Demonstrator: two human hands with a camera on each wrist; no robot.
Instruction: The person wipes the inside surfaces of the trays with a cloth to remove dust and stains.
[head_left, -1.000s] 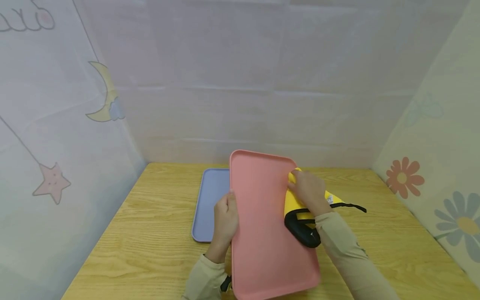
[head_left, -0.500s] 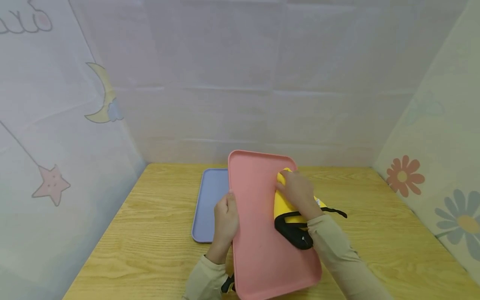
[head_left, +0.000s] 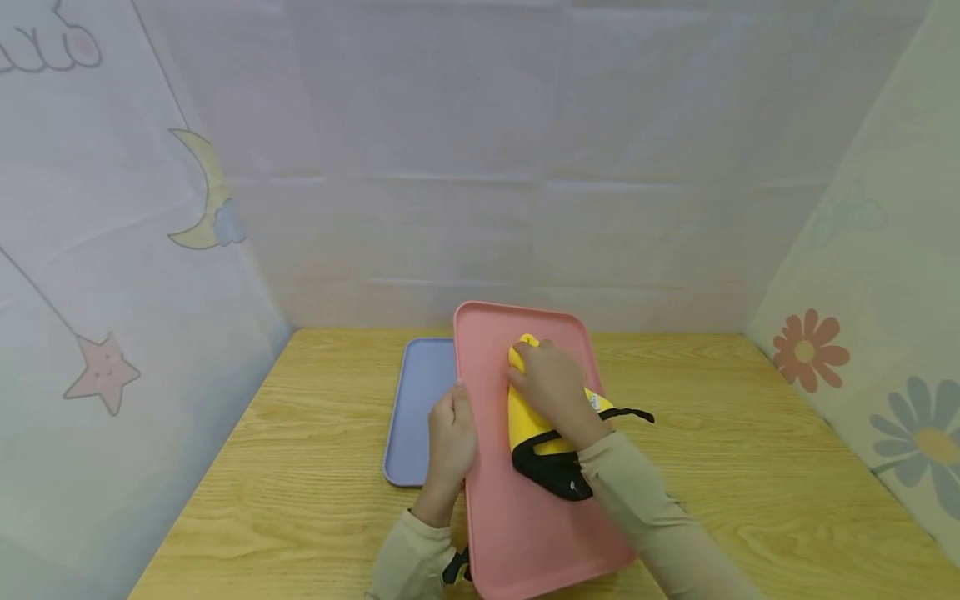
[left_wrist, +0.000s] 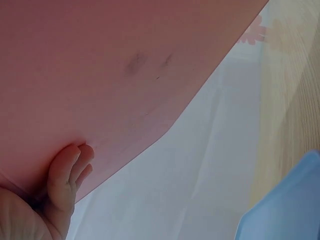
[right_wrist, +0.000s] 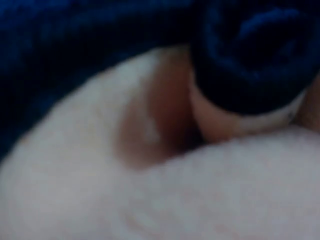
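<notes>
A pink tray [head_left: 498, 525] is held up at a tilt, its inner face toward the head camera. My left hand [head_left: 452, 433] grips its left edge, thumb in front; the left wrist view shows the curled fingers [left_wrist: 62, 175] against the tray's smudged underside. Bunched yellow cloth with black trim [head_left: 523, 423], a white tag and a thin black strap lies against the middle of the tray. Over it, my right hand [head_left: 553, 385] grips the cloth, its palm hidden. The right wrist view is blurred, with only skin and dark fabric showing.
A blue tray [head_left: 420, 408] lies on the wooden table [head_left: 300, 467], partly hidden behind the pink one. Light printed curtains [head_left: 450, 233] close off the back and both sides.
My right hand has moved left with the yellow cloth, from the pink tray's right edge to its middle. The left hand and the tray have stayed almost in place.
</notes>
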